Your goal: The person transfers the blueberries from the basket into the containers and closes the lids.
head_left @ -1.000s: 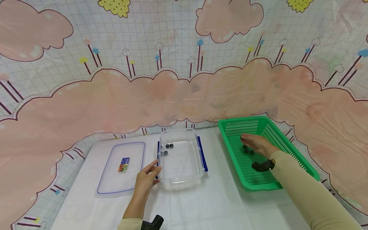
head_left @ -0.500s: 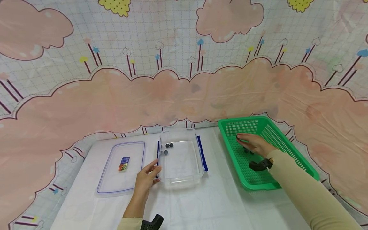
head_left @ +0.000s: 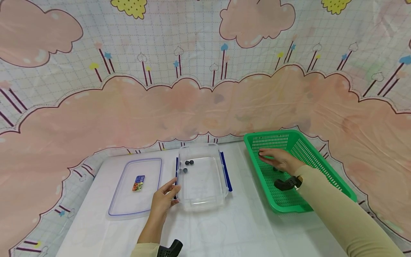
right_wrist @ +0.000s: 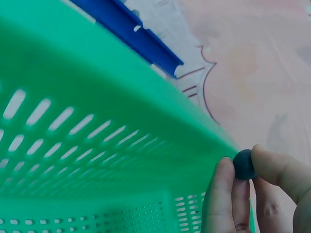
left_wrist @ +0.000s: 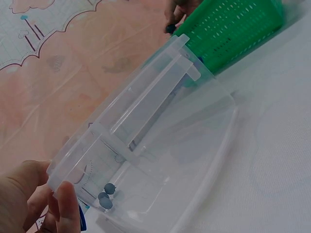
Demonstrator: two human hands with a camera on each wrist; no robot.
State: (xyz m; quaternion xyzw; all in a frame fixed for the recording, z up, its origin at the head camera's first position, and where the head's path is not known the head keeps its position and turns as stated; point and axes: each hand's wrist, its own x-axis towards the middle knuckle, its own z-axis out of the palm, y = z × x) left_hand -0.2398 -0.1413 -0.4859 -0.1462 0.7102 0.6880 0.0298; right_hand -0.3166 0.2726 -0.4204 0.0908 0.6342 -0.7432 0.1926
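Observation:
My right hand [head_left: 278, 159] pinches a blueberry [right_wrist: 244, 164] between thumb and fingertips, near the left wall of the green basket [head_left: 263, 182]. Below the hand in the head view, a few dark berries [head_left: 275, 169] lie partly hidden on the basket floor. My left hand [head_left: 163, 198] grips the left side wall of a clear plastic box [head_left: 205, 185], thumb and fingers on either side of its rim. Inside this lidless box are three blueberries [left_wrist: 105, 199], toward its back left in the head view.
A clear lid [head_left: 123, 205] with a blue-edged rim and a colourful label [head_left: 138, 183] lies left of the box. Blue side latches [head_left: 226, 172] hang folded out from the box. A patterned cloth backdrop [head_left: 205, 114] rises behind the white table [head_left: 221, 235].
My right hand has moved left inside the basket, carrying the blueberry toward the basket's left wall. The left hand and the box have stayed in place.

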